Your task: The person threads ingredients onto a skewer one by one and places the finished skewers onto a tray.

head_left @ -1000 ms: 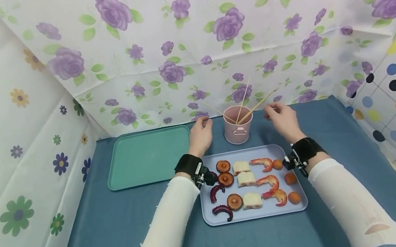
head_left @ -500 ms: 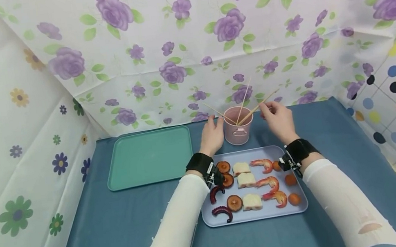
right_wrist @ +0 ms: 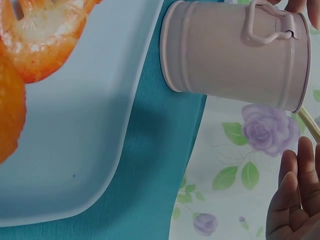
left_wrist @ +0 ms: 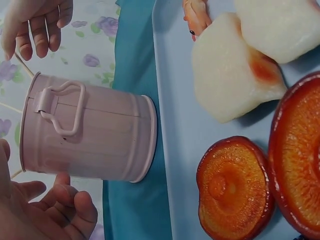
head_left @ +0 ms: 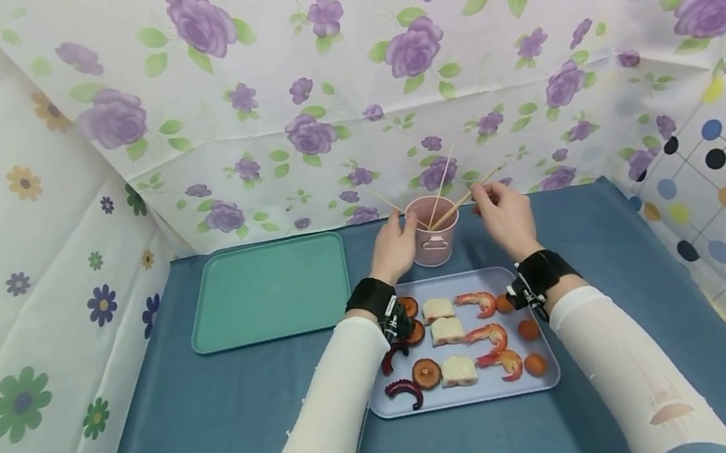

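Observation:
A pink metal bucket point(head_left: 433, 244) with a small handle stands behind the food tray. Several thin wooden skewers point(head_left: 443, 186) lean out of it. My right hand point(head_left: 508, 216) is at the bucket's right, thumb and fingertips pinching the thicker skewer point(head_left: 462, 201) above the rim. At the opposite side is my left hand point(head_left: 393, 249), its loosely bent fingers point(left_wrist: 62, 195) right at the bucket wall and its thumb near the rim. The left-leaning skewer point(head_left: 383, 199) passes behind this hand, with a gap between thumb and index finger in the left wrist view.
A light blue tray point(head_left: 472, 394) holds octopus tentacles point(head_left: 405, 391), mushroom caps point(head_left: 426, 373), white pieces point(head_left: 459, 371), shrimp point(head_left: 502, 363) and orange balls point(head_left: 535, 365). A green tray point(head_left: 269, 291) lies to the left on the blue cloth point(head_left: 258, 421). Flowered sheets point(head_left: 290, 77) hang behind.
My left hand has moved right, from beside the green tray to the bucket wall. My right hand has come left to the thicker skewer and pinches it. Bucket and trays have stayed put.

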Motion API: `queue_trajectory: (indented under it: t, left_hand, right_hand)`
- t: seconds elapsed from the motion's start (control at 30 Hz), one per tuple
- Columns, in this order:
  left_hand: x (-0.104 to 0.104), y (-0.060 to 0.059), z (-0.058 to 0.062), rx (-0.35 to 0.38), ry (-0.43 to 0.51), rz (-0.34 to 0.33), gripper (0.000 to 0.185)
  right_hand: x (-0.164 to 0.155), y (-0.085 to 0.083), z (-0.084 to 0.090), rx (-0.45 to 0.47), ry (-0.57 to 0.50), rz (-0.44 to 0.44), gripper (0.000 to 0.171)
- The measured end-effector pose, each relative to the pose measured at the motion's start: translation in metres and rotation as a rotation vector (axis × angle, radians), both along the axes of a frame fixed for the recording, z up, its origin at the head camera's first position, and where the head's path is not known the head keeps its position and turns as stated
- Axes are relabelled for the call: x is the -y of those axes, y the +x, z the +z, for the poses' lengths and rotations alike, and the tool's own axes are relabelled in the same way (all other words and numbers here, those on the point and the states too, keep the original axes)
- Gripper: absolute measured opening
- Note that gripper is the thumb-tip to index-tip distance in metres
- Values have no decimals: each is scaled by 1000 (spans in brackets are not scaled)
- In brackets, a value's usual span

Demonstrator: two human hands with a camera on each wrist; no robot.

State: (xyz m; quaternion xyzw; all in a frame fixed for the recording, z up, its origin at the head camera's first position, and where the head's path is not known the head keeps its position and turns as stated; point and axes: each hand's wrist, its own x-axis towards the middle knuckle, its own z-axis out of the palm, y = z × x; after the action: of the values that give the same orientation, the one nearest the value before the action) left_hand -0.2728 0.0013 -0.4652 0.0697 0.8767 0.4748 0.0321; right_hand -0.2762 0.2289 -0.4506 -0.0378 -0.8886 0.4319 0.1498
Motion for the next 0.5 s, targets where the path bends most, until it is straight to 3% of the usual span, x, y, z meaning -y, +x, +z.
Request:
queue_trajectory:
  t: [0.13,0.33,0.5]
  left_hand:
    - [-1,-1,0,-19,-19,-5,57]
    - [-4,-4,-3,-69,-62,-34,34]
    - [-4,-3,-3,-72,-60,-28,36]
  right_hand:
    - [-1,-1,-1,1,-9,8,65]
    - [-4,-5,-2,6,8,7,67]
    - [-4,-6,-1,-16,17,15,63]
